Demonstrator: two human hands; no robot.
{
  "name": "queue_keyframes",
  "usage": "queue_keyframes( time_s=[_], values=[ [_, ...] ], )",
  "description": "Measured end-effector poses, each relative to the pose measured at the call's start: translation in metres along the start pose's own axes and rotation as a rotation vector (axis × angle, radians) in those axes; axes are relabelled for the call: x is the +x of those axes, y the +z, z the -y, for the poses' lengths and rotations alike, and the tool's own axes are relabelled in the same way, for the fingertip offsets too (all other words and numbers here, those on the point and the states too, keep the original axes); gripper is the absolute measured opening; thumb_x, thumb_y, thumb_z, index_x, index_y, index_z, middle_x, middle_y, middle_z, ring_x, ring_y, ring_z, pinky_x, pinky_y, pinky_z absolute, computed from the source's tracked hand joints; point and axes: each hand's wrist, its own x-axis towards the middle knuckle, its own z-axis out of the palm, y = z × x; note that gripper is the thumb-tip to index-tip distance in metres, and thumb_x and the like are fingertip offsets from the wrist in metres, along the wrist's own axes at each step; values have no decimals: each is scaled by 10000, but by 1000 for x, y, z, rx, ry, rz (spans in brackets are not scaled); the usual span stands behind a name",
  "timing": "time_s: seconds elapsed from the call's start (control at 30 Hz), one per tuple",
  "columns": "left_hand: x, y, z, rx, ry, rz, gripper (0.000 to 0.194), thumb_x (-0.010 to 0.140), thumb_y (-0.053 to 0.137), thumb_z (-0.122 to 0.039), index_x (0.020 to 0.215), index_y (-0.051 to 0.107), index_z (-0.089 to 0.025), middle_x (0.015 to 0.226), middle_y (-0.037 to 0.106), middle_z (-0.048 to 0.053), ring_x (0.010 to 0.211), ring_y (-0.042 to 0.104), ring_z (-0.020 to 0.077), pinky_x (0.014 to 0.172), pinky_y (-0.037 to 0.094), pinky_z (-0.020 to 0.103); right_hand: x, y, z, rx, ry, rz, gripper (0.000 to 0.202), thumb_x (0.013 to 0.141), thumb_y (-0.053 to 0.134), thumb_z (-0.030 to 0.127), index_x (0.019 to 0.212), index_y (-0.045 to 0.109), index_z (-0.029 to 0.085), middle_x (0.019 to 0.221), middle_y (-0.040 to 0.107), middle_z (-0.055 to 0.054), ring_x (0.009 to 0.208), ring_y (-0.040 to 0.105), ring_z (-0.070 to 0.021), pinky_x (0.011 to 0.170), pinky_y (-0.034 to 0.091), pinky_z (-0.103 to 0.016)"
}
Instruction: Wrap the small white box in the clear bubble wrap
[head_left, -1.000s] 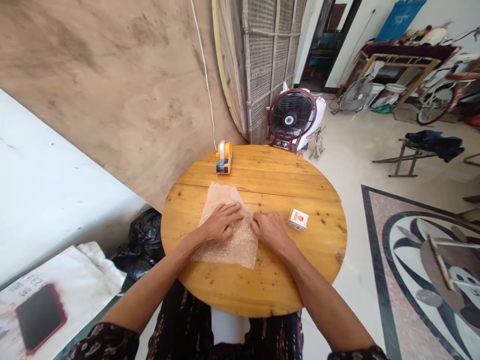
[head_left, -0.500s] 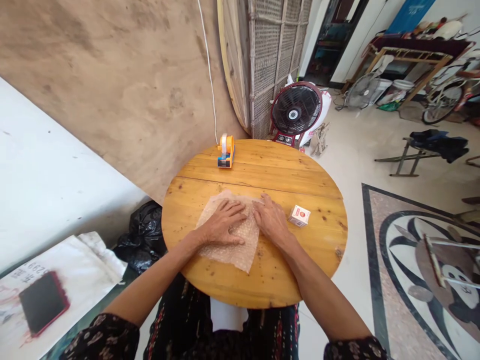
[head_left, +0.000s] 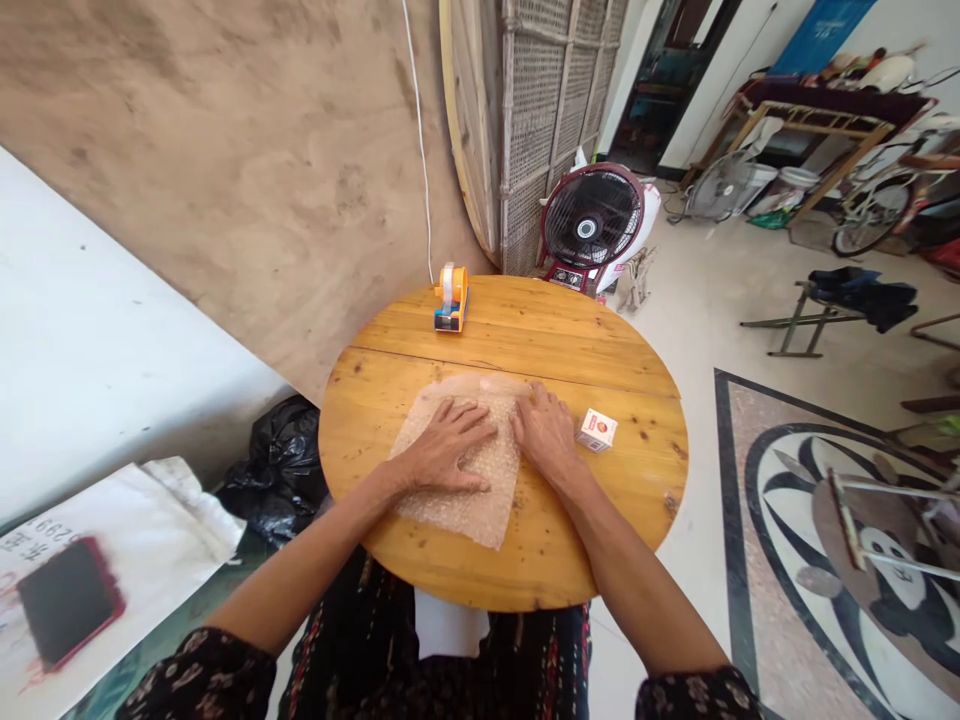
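Observation:
A sheet of clear bubble wrap [head_left: 457, 515] lies on the round wooden table [head_left: 600, 540]. My left hand [head_left: 450, 450] rests flat on its middle, fingers spread and thumb pointing right. At the sheet's far right corner, my right hand [head_left: 546, 428] touches the edge with its fingers apart and slightly bent; its palm side is hidden. A small white box with red print [head_left: 598, 430] stands just right of my right hand. Toward the table's far edge is an orange and blue tape dispenser [head_left: 451, 300] holding a roll of clear tape.
Beyond the table stands a dark red fan [head_left: 592, 218]. On the left, a phone with a red case [head_left: 69, 602] lies on a white sack [head_left: 161, 545], near a black plastic bag [head_left: 279, 465]. A folding stool [head_left: 806, 315] holding dark cloth stands at right.
The bubble wrap's far edge has spread out wider and straighter between my hands. My right hand has shifted very slightly; my left hand stays flat on the sheet. The view has turned a little.

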Motion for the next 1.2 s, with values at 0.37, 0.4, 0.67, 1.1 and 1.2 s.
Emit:
queue_keyframes(
  time_s=[0.37, 0.4, 0.67, 1.1, 1.2],
  values=[
    [7, -6, 7, -17, 30, 30, 964, 644, 571, -813, 1403, 454, -230, 1541, 291, 171, 1441, 166, 391, 1155, 67, 567, 2, 10, -1, -13, -1, -37, 310, 929, 470, 295, 1160, 584, 122, 1397, 460, -168, 1131, 459, -300, 908, 364, -407],
    [6, -4, 8, -24, 19, 27, 973, 644, 572, -811, 1412, 442, -228, 1556, 259, 169, 1448, 136, 397, 1153, 52, 578, 3, 11, -1, -15, 4, -40, 326, 932, 465, 295, 1185, 568, 116, 1376, 478, -168, 1124, 462, -296, 906, 362, -404],
    [2, -1, 23, -75, 32, -1, 936, 651, 587, -797, 1397, 460, -246, 1554, 291, 125, 1458, 165, 335, 1176, 92, 524, 8, 15, -2, -18, 39, -26, 381, 940, 463, 323, 1236, 529, 92, 1275, 545, -172, 1112, 466, -287, 905, 341, -392],
    [0, 0, 28, -23, -38, 23, 981, 621, 576, -824, 1404, 450, -247, 1582, 199, 140, 1458, 94, 394, 1150, 23, 591, 9, 16, 5, 6, 83, -44, 414, 932, 468, 327, 1270, 517, 92, 1313, 523, -178, 1153, 444, -284, 945, 337, -393],
    [0, 1, 29, -13, -24, 14, 986, 610, 580, -827, 1397, 461, -244, 1574, 221, 149, 1453, 116, 401, 1147, 37, 596, 8, 8, 9, 21, 77, -19, 387, 927, 470, 315, 1236, 551, 96, 1326, 523, -180, 1168, 452, -284, 965, 348, -396]
  ],
)
